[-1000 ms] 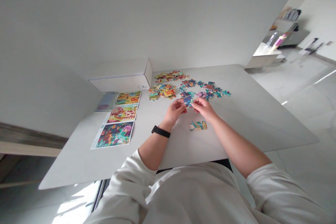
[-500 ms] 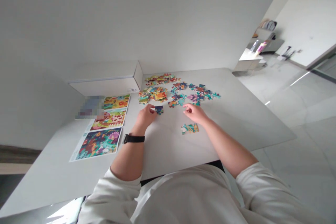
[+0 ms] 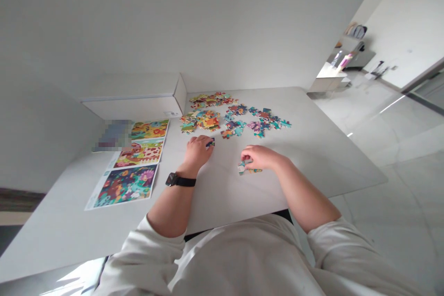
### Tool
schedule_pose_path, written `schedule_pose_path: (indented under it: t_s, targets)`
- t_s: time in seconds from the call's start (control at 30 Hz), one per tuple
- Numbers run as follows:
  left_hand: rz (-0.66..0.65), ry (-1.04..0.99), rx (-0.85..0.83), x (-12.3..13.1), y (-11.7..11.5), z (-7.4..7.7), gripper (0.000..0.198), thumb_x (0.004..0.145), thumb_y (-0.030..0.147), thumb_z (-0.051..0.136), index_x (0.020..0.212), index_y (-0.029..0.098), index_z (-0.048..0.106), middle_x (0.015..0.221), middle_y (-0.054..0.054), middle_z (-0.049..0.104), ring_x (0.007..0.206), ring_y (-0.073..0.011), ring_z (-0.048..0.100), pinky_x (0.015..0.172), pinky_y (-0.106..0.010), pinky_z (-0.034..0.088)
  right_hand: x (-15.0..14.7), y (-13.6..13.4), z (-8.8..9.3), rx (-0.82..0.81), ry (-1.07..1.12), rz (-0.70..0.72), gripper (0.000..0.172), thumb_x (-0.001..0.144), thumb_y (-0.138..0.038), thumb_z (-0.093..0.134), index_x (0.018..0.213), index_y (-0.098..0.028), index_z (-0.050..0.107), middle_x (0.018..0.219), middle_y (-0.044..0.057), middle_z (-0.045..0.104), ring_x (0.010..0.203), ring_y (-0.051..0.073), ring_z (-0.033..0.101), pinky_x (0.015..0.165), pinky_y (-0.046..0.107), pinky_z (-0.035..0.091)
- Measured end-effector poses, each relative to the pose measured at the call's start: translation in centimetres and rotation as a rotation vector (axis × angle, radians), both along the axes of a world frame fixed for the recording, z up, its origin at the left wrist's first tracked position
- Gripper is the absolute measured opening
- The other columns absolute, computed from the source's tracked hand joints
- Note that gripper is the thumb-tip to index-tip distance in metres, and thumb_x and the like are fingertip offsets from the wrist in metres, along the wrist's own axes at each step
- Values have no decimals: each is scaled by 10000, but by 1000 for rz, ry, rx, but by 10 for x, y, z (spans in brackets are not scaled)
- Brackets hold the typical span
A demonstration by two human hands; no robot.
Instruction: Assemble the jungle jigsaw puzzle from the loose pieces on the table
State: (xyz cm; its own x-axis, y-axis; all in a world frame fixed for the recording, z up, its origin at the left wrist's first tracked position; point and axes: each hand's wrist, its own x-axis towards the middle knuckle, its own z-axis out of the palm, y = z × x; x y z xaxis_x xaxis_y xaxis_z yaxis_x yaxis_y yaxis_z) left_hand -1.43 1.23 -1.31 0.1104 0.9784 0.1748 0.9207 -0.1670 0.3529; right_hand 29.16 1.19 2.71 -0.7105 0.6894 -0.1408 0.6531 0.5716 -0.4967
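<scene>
The left hand (image 3: 198, 152) and right hand (image 3: 258, 157) work well apart on the white table (image 3: 312, 159), both curled low against its surface between the loose pieces and its near edge. The left hand's fingers (image 3: 203, 141) cover a small dark blue jigsaw piece (image 3: 210, 142), and the right hand's fingers (image 3: 248, 152) sit on a small teal-and-tan jigsaw section (image 3: 247, 169); whether either hand grips or only presses cannot be told. That section, partly hidden, looks like the only joined work so far, so the puzzle seems to be at an early stage, with most of it left to do. Toward the far edge lie two heaps of warm-coloured pieces, an upper heap (image 3: 213, 99) and a lower heap (image 3: 200, 121), and to their right spreads one loose scatter of blue, teal and purple pieces (image 3: 255, 120). The pieces overlap too much to count exactly, but they clearly run to dozens. Three printed picture sheets, a yellow one (image 3: 150, 129), a red one (image 3: 138, 153) and a dark one (image 3: 125, 185), line the left edge, beside one blurred patch (image 3: 113, 135). One white box (image 3: 133, 107) stands at the far left corner, and one black watch strap (image 3: 180, 180) circles the left wrist.
</scene>
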Motion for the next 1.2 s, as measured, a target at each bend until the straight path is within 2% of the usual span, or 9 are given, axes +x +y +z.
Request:
schedule_pose_path:
  t_s: [0.3,0.47,0.53,0.6,0.73,0.83,0.97,1.2]
  targets:
    - [62,55,-9,9,-12,10,292,975,344,646,1208,286,811,1353,-113,756,1231,-387,623,1049,-524,496,-24,-24,4,-24,-38,139,248,796,-201,929,985,-245,775,1009,11,745,858,168,696,745,254,462]
    - [64,39,36,12,-13,17,290,983,329,637,1201,262,815,1383,-120,737,1252,-388,635,1087,-544,501,-19,-16,2,-104,93,135,253,841,-222,891,1074,-246,797,991,11,771,833,164,703,748,257,493]
    - [-16,-30,100,15,-13,21,273,992,323,626,1170,248,819,1338,-127,748,1239,-361,654,1123,-529,495,-10,-5,1,-110,188,34,223,903,-250,834,1123,-252,797,1000,18,787,841,168,715,767,266,515]
    - [-158,-130,123,21,-15,24,263,1007,334,610,1143,246,817,1250,-118,770,1180,-319,686,1118,-486,511,2,9,-1,-48,247,-154,175,946,-269,785,1119,-247,799,1008,36,800,848,179,726,794,289,534]
    - [-450,-260,-19,42,-28,25,266,1012,383,619,1150,270,817,1164,-86,781,881,-221,716,863,-364,576,32,34,-4,142,263,-566,175,964,-256,737,1130,-241,793,1045,70,820,893,218,744,877,351,557]
    - [-656,-247,-100,63,-41,19,260,999,393,680,1195,294,819,1148,-80,785,943,-228,732,857,-336,554,55,47,-3,189,275,-773,260,969,-287,733,1223,-247,769,1075,76,824,926,238,751,916,377,564]
    - [-808,-184,-143,80,-51,16,276,995,438,737,1227,313,820,1079,-71,787,965,-245,727,864,-330,533,78,58,3,198,251,-871,269,951,-315,754,1210,-248,774,1105,81,827,960,251,756,932,381,565]
    - [-883,-95,-81,85,-55,18,261,1058,438,671,1219,290,813,1016,-65,770,938,-221,710,875,-320,520,104,86,22,160,89,-841,287,926,-230,736,1206,-247,798,1158,48,843,1029,216,767,939,303,556]
